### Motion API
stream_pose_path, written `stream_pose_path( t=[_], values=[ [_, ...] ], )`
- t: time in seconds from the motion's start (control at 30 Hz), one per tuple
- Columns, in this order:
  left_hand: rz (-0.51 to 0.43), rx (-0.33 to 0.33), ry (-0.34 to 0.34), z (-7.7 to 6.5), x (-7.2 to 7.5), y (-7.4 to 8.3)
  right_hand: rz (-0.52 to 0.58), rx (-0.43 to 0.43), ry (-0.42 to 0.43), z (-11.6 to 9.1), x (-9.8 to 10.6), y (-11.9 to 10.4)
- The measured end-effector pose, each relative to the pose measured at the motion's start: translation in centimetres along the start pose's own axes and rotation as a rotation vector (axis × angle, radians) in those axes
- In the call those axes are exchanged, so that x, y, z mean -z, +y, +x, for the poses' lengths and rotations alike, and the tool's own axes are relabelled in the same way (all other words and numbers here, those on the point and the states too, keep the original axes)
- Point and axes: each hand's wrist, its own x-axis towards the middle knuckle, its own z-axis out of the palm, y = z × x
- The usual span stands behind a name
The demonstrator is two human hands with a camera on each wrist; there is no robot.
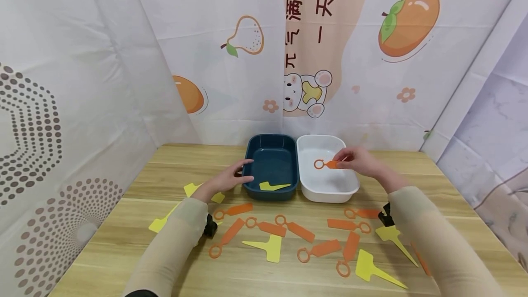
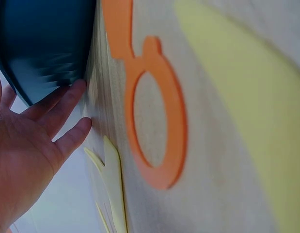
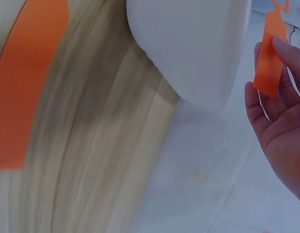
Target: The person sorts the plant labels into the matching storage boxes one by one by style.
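My right hand (image 1: pixel 363 161) pinches an orange ring-ended tag (image 3: pixel 269 60) by its flat part, thumb on one face and fingers behind. The tag is above the white bin (image 1: pixel 327 196), its ring pointing left. My left hand (image 1: pixel 226 179) is at the left side of the dark blue bin (image 1: pixel 270 194), fingers spread and loosely extended at its rim and wall. Inside that bin, a yellow T-shaped tag (image 1: pixel 270 187) lies near the front wall. The two bins stand side by side.
Several orange ring-ended tags lie in front of the bins, among them one orange tag (image 1: pixel 325 248). Yellow T-shaped tags are scattered too, such as one yellow tag (image 1: pixel 272 247) at centre front. A printed curtain (image 1: pixel 231 104) hangs behind the wooden table (image 1: pixel 136 246).
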Motion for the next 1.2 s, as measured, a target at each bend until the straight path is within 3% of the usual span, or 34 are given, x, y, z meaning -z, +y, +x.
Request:
stream_pose_path(
  t=[0.17,0.37,0.53,0.8,1.2],
  values=[
    [0.011,-0.002,0.000,-0.1,0.0,0.1,0.006,0.043,-0.051,0.6,-1.4,0.3],
    [0.003,0.006,-0.005,-0.2,0.0,0.2,0.005,0.008,-0.145,1.1,-2.9,-0.1],
    [-0.013,-0.002,-0.011,-0.1,0.0,0.2,0.030,0.056,-0.193,1.5,-3.9,-0.1],
    [-0.011,0.002,-0.006,0.0,-0.1,0.1,-0.053,0.020,-0.213,2.2,-5.0,0.8],
    [-0.017,0.003,0.004,-0.1,-0.2,0.2,-0.140,-0.029,-0.156,2.9,-5.9,2.0]
  ],
)
